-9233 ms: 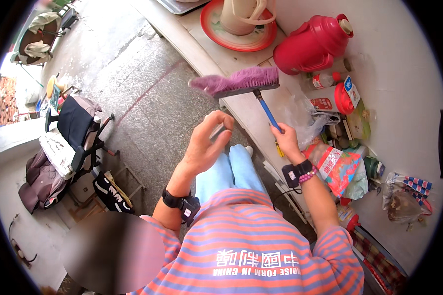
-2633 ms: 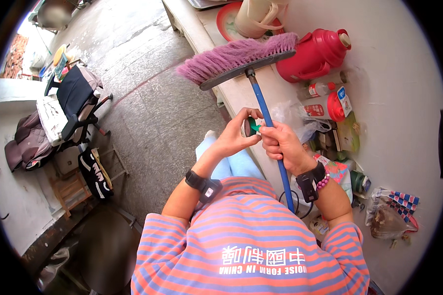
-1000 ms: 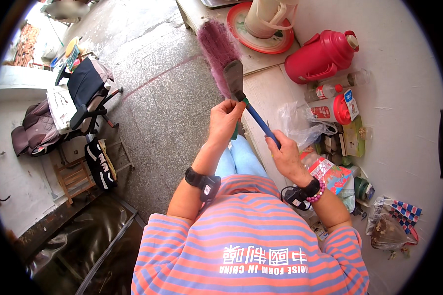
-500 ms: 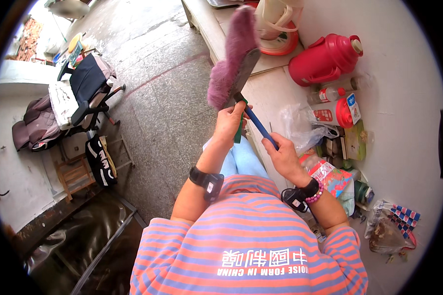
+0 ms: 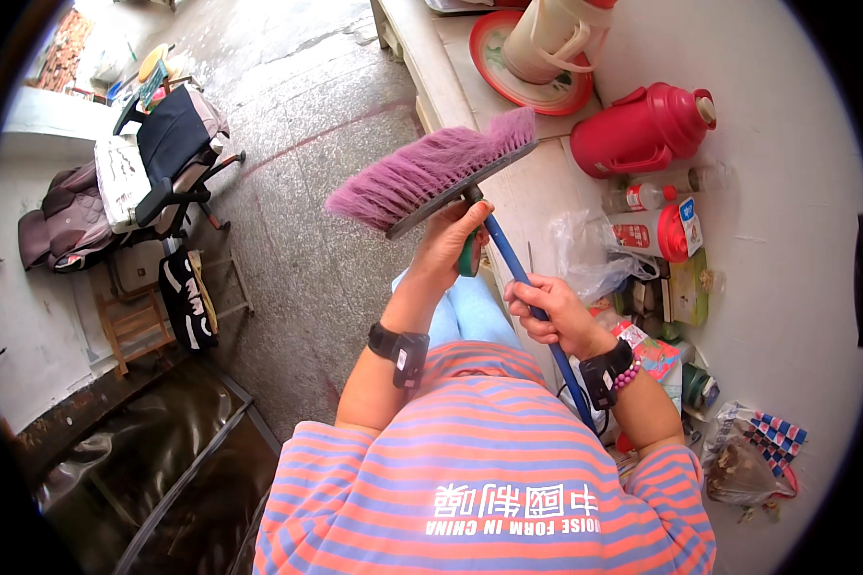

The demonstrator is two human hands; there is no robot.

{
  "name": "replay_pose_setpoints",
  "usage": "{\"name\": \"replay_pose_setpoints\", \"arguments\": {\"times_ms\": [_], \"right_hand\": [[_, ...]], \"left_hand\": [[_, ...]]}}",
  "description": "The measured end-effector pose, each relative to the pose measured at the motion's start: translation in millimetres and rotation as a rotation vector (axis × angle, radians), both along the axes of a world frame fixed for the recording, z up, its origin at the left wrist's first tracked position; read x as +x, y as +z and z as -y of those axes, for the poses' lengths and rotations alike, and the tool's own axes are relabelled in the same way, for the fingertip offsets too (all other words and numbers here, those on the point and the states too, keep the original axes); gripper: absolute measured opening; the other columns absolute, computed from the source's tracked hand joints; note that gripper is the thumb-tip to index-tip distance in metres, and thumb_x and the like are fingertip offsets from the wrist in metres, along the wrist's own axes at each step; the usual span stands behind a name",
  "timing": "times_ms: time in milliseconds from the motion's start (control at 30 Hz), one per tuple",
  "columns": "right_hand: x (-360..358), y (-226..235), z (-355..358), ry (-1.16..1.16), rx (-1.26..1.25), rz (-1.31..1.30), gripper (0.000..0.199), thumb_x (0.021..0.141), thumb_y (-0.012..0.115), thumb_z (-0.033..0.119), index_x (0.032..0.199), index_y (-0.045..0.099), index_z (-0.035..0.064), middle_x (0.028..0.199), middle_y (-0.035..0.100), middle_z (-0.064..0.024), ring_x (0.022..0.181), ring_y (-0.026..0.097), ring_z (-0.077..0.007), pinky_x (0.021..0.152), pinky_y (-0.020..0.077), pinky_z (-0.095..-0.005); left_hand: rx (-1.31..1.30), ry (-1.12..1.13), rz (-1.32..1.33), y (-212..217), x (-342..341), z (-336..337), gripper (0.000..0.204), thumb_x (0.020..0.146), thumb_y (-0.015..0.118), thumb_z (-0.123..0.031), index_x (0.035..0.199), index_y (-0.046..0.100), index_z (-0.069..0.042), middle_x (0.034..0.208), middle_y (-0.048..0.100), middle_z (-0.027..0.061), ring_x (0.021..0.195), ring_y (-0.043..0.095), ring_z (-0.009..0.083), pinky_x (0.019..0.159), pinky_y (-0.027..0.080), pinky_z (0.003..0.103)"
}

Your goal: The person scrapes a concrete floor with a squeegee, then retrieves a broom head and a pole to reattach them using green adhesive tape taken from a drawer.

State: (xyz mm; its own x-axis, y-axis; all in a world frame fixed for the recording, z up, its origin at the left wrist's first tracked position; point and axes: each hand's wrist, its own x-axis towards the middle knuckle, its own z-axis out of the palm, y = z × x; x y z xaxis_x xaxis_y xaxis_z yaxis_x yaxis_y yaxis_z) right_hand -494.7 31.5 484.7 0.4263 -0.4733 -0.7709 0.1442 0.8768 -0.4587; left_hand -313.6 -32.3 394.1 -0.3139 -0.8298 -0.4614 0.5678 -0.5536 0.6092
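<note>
A broom [image 5: 431,172] with purple bristles is held up in front of me, its head pointing away and its bristles turned to the far left. My left hand [image 5: 447,238] is closed at the neck, where the blue handle [image 5: 513,254] meets the head, with the thumb lying against it. A small green ring-shaped thing [image 5: 471,253], like a roll of tape, hangs at the same hand; its inner side is partly hidden by the fingers. Lower down, my right hand [image 5: 558,311] wraps round the handle, which runs on past my right wrist.
To the right, a white ledge [image 5: 479,91] carries a red thermos [image 5: 642,132] lying down, a cream jug [image 5: 547,38] on a red-rimmed tray, a plastic bag [image 5: 585,251], bottles and packages. An office chair [image 5: 173,153] and a black bag [image 5: 188,299] stand left.
The broom has turned about its handle, so its head now spreads sideways with the bristles toward the far left. My right hand has shifted slightly and now shows its fingers round the handle.
</note>
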Motion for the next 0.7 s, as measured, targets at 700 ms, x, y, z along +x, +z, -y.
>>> {"name": "replay_pose_setpoints", "arguments": {"times_ms": [700], "right_hand": [[-7.7,-26.2,-16.1,-0.014,-0.321,-0.375,0.012,0.096,0.053,0.017,0.1,0.057,0.006,0.067,0.048,0.0048,0.049,0.038,-0.0009,0.038,0.0273,-0.0177]], "left_hand": [[-0.159,-0.311,0.369,1.3,25.4,-4.0,0.019,0.079,0.061,-0.007,0.095,0.06,0.001,0.081,0.059,0.0023,0.073,0.053,0.0082,0.066,0.042,0.023]]}}
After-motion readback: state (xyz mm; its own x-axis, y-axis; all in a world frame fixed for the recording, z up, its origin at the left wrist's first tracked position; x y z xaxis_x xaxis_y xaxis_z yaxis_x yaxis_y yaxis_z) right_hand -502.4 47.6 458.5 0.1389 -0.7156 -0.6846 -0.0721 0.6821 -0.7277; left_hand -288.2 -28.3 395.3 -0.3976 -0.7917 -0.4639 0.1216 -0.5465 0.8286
